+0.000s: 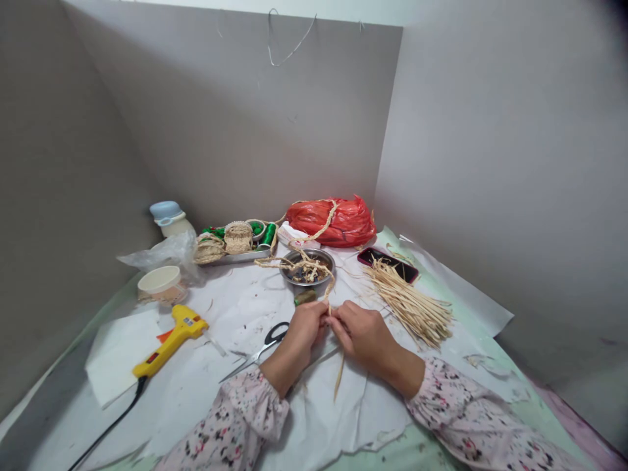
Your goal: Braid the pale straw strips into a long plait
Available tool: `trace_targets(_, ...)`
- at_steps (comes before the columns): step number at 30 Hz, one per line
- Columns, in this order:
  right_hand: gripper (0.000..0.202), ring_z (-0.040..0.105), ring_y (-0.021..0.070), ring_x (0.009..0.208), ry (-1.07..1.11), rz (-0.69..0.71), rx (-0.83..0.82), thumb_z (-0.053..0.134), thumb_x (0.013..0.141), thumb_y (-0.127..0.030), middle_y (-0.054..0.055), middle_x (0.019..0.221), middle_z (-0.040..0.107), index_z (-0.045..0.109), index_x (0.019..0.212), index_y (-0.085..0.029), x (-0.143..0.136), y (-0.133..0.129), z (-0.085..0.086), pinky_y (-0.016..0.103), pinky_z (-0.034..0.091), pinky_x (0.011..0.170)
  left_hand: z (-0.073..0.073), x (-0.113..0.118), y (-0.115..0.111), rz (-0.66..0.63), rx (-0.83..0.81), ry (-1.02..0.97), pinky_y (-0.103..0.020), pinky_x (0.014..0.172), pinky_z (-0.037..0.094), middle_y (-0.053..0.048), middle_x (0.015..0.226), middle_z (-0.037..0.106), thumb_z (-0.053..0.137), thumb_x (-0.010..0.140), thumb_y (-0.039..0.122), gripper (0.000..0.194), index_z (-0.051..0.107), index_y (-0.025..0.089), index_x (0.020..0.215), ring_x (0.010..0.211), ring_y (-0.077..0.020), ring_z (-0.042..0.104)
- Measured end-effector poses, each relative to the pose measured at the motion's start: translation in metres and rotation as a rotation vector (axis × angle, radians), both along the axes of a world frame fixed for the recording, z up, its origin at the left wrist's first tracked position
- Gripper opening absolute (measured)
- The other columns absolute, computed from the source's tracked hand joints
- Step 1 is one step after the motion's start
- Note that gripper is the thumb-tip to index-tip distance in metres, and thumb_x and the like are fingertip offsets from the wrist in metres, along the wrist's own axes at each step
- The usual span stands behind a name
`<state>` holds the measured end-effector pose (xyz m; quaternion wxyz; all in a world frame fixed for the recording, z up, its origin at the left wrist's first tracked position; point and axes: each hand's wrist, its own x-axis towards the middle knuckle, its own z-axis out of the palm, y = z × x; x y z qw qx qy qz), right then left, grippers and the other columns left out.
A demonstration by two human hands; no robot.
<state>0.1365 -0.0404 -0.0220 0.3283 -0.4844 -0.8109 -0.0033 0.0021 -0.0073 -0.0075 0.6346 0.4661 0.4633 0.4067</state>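
Left hand [307, 327] and right hand [366, 333], fingers closed together, pinch a thin, pale-tan plaited straw braid [329, 288] between them. The braid extends toward a round, shiny metal bowl [314, 282] just beyond the hands.

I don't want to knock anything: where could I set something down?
The white paper is mostly bare between glue gun and left sleeve, and between that and the right sleeve, below the straw strand. Crowded: along the back with tray, metal bowl and red bag, and around straw bundle and phone.
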Motion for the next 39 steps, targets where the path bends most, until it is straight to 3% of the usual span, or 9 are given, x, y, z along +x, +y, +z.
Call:
trace_targets(3,0.022,0.055,0.0153,0.065,-0.130,0.047,0.055,0.041,0.094,-0.024,0.007,0.079,0.061,0.062,0.087,-0.017,-0.001,-0.002,0.001,0.026,0.037,0.059,0.003,-0.001,0.001,-0.038,-0.070,-0.136,-0.019,0.040,0.010,0.010,0.046,0.026,0.061,0.069,0.036,0.035,0.035,0.020,0.054,0.038,-0.0024,0.016)
trace_targets(8,0.020,0.058,0.0160,0.070,-0.153,0.112,0.064,0.041,0.092,-0.019,0.009,0.088,0.063,0.061,0.089,-0.017,0.002,-0.001,0.002,0.026,0.040,0.061,0.005,-0.003,0.004,-0.084,-0.174,-0.231,-0.018,0.038,0.010,0.012,0.044,0.024,0.063,0.072,0.036,0.035,0.036,0.019,0.056,0.035,-0.0014,0.014)
trace_targets(13,0.020,0.057,0.0167,0.070,-0.182,0.120,0.044,0.042,0.090,-0.019,0.009,0.087,0.063,0.061,0.091,-0.016,0.003,0.000,0.002,0.027,0.040,0.061,0.001,-0.003,0.005,-0.074,-0.119,-0.214,-0.019,0.038,0.010,0.011,0.043,0.027,0.063,0.072,0.040,0.030,0.049,0.015,0.062,0.036,-0.0015,0.016)
trace_targets(16,0.017,0.053,0.0152,0.064,-0.084,0.144,0.011,0.045,0.088,-0.021,0.005,0.076,0.060,0.060,0.081,-0.018,0.003,-0.002,0.004,0.026,0.038,0.059,0.000,-0.004,0.006,-0.040,-0.076,-0.187,-0.018,0.039,0.010,0.011,0.043,0.028,0.064,0.070,0.041,0.030,0.052,0.015,0.066,0.036,-0.0019,0.018)
trace_targets(19,0.028,0.048,0.0133,0.057,0.168,0.160,-0.029,0.043,0.090,-0.025,0.001,0.062,0.052,0.054,0.065,-0.020,0.006,-0.003,0.009,0.026,0.036,0.058,0.000,-0.007,0.009,-0.014,-0.060,-0.194,-0.019,0.039,0.010,0.012,0.044,0.026,0.065,0.070,0.040,0.029,0.050,0.016,0.066,0.036,-0.0020,0.016)
trace_targets(24,0.032,0.052,0.0145,0.062,0.613,-0.080,-0.064,0.042,0.094,-0.034,0.000,0.064,0.054,0.058,0.070,-0.019,0.016,0.006,0.014,0.027,0.039,0.063,0.002,-0.010,0.011,-0.024,-0.081,-0.172,-0.019,0.039,0.007,0.012,0.046,0.023,0.065,0.069,0.038,0.027,0.051,0.016,0.065,0.037,-0.0019,0.014)
trace_targets(30,0.032,0.057,0.0163,0.071,0.670,-0.043,-0.333,0.047,0.091,-0.040,0.003,0.076,0.065,0.068,0.086,-0.017,0.018,0.020,0.006,0.027,0.041,0.067,0.001,-0.006,0.007,-0.069,-0.046,-0.128,-0.020,0.042,0.011,0.009,0.047,0.030,0.064,0.070,0.041,0.029,0.053,0.015,0.065,0.040,-0.0037,0.020)
trace_targets(35,0.030,0.052,0.0132,0.061,0.644,0.111,-0.486,0.048,0.089,-0.039,-0.001,0.066,0.061,0.068,0.082,-0.018,0.013,0.020,-0.001,0.024,0.038,0.059,0.003,-0.004,0.004,-0.122,-0.050,-0.109,-0.022,0.043,0.010,0.007,0.050,0.037,0.068,0.064,0.042,0.031,0.054,0.015,0.064,0.041,-0.0036,0.021)
trace_targets(39,0.027,0.046,0.0111,0.053,0.685,0.084,-0.498,0.052,0.087,-0.039,-0.003,0.059,0.055,0.066,0.079,-0.018,0.014,0.022,-0.003,0.022,0.035,0.052,0.004,-0.004,0.002,-0.131,-0.055,-0.077,-0.023,0.043,0.006,0.008,0.049,0.034,0.067,0.066,0.043,0.030,0.054,0.016,0.066,0.040,-0.0037,0.019)
